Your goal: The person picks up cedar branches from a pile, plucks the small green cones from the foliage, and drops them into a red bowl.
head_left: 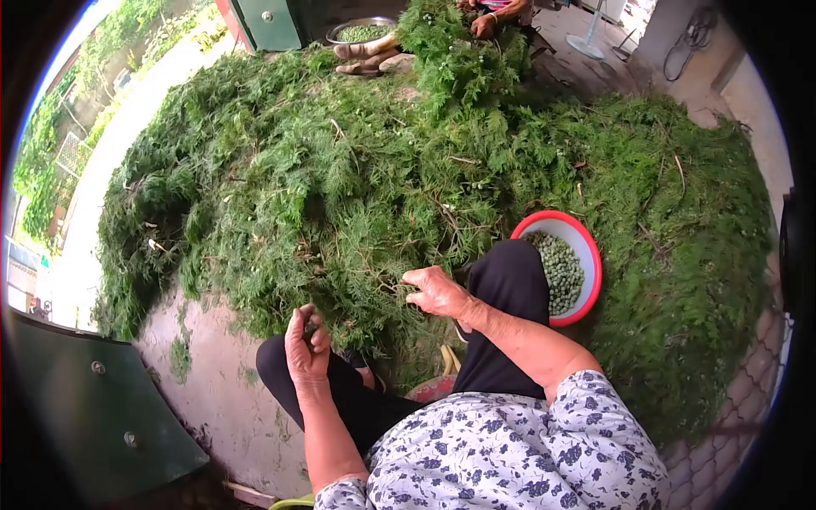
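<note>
Green conifer branches point(340, 178) lie in a wide heap in front of me. My right hand point(438, 291) is over the near part of the heap, thumb and forefinger closed around a thin sprig. My left hand point(306, 340) is held up above my left knee, its fingers curled inward over something dark and small that I cannot make out. Beside my right knee stands a white bowl with a red rim point(597, 276), holding many small green cones point(557, 265).
Across the heap, a co-worker's hand point(483, 25) is at an upright branch point(463, 64). Near it are a metal basin point(333, 38) of green cones and brown-tipped gloves or feet. Green metal doors point(76, 408) stand at the left.
</note>
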Tool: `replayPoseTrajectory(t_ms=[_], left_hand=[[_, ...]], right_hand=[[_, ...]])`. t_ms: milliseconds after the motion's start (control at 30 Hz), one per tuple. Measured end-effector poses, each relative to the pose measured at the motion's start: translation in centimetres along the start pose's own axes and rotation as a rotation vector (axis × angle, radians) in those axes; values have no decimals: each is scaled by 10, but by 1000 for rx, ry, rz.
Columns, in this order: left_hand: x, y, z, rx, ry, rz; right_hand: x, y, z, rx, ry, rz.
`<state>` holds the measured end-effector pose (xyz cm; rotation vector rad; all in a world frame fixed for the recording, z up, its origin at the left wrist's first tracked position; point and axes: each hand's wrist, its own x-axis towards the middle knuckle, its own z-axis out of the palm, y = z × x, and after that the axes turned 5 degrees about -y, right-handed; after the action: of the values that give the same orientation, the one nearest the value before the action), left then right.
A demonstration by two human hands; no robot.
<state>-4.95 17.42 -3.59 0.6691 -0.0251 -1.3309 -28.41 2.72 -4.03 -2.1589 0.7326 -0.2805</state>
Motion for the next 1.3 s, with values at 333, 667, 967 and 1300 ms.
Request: replayPoseTrajectory(t_ms=[333,667,967,1300], left_hand=[[-3,1,-13,-9,62,-4],[-3,-5,-18,-48,41,5],[-8,-21,42,-147,129,348],[-16,-78,135,720,-76,536]], right_hand=[[-2,145,84,773,-470,-1374],[154,-146,-33,682,128,-255],[56,-111,82,1409,181,297],[5,-110,19,2082,224,270]])
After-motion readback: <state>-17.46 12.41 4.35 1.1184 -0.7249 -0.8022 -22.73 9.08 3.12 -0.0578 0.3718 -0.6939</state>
